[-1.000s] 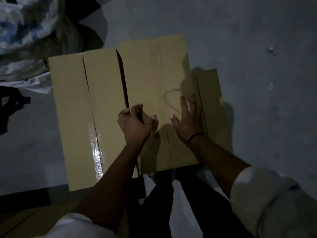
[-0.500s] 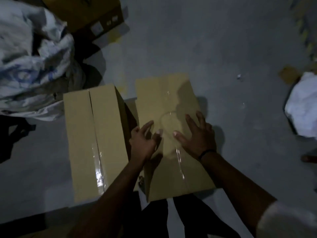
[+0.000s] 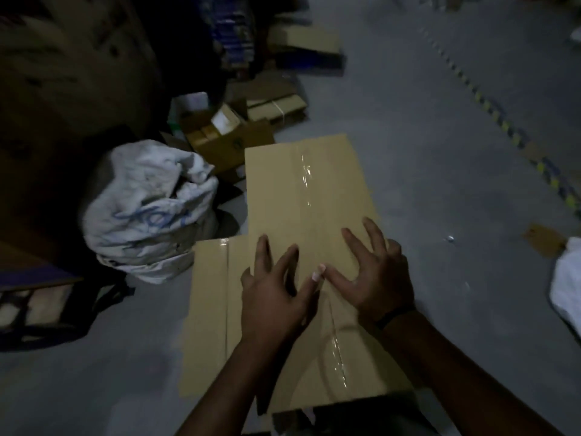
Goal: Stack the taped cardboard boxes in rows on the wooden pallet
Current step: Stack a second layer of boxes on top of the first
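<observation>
A tan cardboard box [image 3: 308,190] with clear tape along its top seam lies in front of me on the grey floor. My left hand [image 3: 276,297] and my right hand [image 3: 374,272] lie flat on its near half, fingers spread, thumbs almost touching over the tape. Neither hand grips an edge. A second taped box [image 3: 207,309] sits right against its left side, and the first box's top hides part of it. No wooden pallet is in view.
A crumpled white sack [image 3: 147,209] stands left of the boxes. Behind it are an open carton [image 3: 226,133] and flattened cardboard [image 3: 276,102]. Dark stacked goods [image 3: 63,73] fill the far left. A white bag [image 3: 569,284] lies at right, past a yellow-black floor stripe [image 3: 515,140].
My view has tilted up, showing more of the floor and clutter behind. My left hand has gone from curled at the gap between boxes to flat on the taped box.
</observation>
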`<state>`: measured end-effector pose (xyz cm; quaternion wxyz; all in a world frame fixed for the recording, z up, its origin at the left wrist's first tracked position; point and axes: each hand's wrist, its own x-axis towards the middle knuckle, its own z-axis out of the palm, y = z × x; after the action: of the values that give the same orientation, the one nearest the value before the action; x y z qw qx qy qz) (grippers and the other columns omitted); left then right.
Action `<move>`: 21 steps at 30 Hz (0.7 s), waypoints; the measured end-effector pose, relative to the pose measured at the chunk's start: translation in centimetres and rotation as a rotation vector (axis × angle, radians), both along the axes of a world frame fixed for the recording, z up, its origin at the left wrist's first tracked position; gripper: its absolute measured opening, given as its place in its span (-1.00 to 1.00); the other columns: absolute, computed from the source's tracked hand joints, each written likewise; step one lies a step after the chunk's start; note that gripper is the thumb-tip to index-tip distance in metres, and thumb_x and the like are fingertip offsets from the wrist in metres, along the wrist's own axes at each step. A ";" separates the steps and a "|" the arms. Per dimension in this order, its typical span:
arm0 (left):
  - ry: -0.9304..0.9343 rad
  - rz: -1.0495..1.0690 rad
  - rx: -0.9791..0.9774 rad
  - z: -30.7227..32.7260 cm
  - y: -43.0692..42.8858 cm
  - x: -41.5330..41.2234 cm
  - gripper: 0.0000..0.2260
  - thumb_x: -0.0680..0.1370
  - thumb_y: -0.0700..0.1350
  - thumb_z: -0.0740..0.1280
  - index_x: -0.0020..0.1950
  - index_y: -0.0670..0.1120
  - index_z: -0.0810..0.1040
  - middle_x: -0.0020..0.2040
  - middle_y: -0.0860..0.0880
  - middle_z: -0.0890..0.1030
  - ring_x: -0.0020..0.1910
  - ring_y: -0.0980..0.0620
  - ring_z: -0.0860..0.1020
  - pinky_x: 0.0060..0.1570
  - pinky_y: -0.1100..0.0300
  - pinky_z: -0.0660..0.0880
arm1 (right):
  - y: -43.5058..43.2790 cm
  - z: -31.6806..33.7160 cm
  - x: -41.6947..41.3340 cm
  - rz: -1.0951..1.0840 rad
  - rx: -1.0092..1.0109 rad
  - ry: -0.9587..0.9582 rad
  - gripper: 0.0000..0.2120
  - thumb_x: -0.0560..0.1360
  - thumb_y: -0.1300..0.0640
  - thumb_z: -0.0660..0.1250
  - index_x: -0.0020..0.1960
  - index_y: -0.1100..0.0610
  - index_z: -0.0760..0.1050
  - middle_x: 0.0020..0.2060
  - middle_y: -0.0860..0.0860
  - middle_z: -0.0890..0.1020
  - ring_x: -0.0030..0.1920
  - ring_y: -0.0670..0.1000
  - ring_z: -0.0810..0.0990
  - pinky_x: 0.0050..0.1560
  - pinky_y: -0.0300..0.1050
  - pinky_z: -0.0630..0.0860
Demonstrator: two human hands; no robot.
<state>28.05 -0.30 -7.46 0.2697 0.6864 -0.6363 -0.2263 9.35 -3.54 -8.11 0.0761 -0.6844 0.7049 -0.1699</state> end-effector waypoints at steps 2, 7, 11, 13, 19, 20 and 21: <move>-0.061 0.057 -0.042 1.4 1.4 0.5 -0.30 0.43 0.54 0.16 0.51 0.29 0.37 0.67 0.17 -0.06 0.56 -0.26 0.21 0.43 -0.15 0.36 | 0.6 1.8 0.6 0.054 -0.018 0.015 -0.18 0.39 -0.54 0.10 0.54 -0.18 0.29 0.61 0.00 0.13 0.39 0.27 0.30 0.32 0.21 0.39; -0.179 0.296 -0.092 4.8 7.1 0.2 -0.28 0.39 0.57 0.19 0.51 0.32 0.37 0.67 0.15 -0.03 0.55 -0.22 0.26 0.41 -0.10 0.38 | 3.0 5.1 1.5 0.268 -0.057 -0.030 -0.21 0.43 -0.51 0.17 0.56 -0.18 0.23 0.62 -0.01 0.06 0.44 0.23 0.23 0.37 0.18 0.32; -0.220 0.490 -0.074 6.7 13.8 -1.9 -0.24 0.38 0.58 0.19 0.53 0.31 0.33 0.67 0.18 -0.06 0.51 -0.21 0.26 0.32 -0.08 0.42 | 6.4 6.4 1.7 0.456 -0.073 -0.030 -0.23 0.45 -0.49 0.17 0.55 -0.17 0.24 0.61 0.01 0.08 0.45 0.22 0.24 0.35 0.17 0.35; -0.215 0.587 -0.056 7.0 17.2 -3.1 -0.22 0.37 0.59 0.19 0.54 0.33 0.30 0.66 0.22 -0.09 0.54 -0.19 0.22 0.33 -0.11 0.42 | 8.5 6.7 1.7 0.548 -0.077 -0.028 -0.23 0.45 -0.49 0.16 0.55 -0.16 0.24 0.61 0.01 0.09 0.45 0.22 0.25 0.34 0.17 0.36; -0.215 0.890 0.024 6.7 28.2 -5.1 -0.25 0.38 0.59 0.22 0.53 0.36 0.30 0.65 0.26 -0.09 0.56 -0.18 0.21 0.33 -0.15 0.47 | 15.9 6.0 4.0 0.832 -0.028 -0.038 -0.22 0.43 -0.50 0.15 0.55 -0.17 0.25 0.60 0.01 0.11 0.46 0.25 0.26 0.37 0.21 0.36; -0.221 0.940 0.042 6.8 30.2 -5.4 -0.25 0.38 0.58 0.23 0.53 0.36 0.30 0.65 0.26 -0.09 0.55 -0.19 0.22 0.32 -0.15 0.49 | 17.4 5.9 4.5 0.877 -0.015 -0.047 -0.23 0.44 -0.50 0.16 0.54 -0.17 0.26 0.60 0.01 0.12 0.45 0.25 0.28 0.37 0.20 0.35; -0.226 0.983 0.054 6.9 32.1 -5.5 -0.25 0.38 0.58 0.23 0.53 0.36 0.30 0.65 0.25 -0.09 0.54 -0.19 0.23 0.31 -0.15 0.49 | 18.9 5.7 5.1 0.919 -0.006 -0.058 -0.24 0.43 -0.50 0.17 0.54 -0.17 0.27 0.60 0.01 0.13 0.43 0.24 0.30 0.36 0.18 0.36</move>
<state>22.56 31.81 -0.55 0.2558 0.9318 -0.2572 -0.0133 14.44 15.39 -2.36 0.1610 -0.9212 0.3254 -0.1397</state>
